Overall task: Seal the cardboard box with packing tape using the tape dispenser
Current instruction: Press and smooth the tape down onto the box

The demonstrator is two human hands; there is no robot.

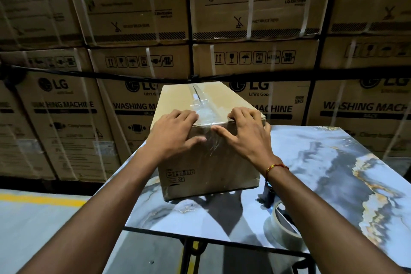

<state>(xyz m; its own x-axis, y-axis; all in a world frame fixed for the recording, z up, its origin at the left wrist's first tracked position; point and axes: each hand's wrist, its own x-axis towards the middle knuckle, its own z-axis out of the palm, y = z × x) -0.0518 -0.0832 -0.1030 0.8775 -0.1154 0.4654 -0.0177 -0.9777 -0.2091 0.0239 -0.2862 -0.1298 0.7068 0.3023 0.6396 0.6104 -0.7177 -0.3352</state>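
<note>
A long brown cardboard box (pixel 178 100) lies on a glossy marble-patterned table (pixel 322 162). Clear packing tape (pixel 201 104) runs along the top seam and folds down over the near end face. My left hand (pixel 175 131) rests flat on the near top edge, left of the tape, fingers spread. My right hand (pixel 242 131) presses the same edge to the right of the tape, its thumb on the end face. The tape dispenser (pixel 282 222) with its roll lies on the table under my right forearm, partly hidden by it.
A wall of large strapped washing machine cartons (pixel 66 107) stands right behind the table. The grey floor (pixel 33 224) with a yellow line lies to the left. The table's dark front edge (pixel 200 237) is close to me.
</note>
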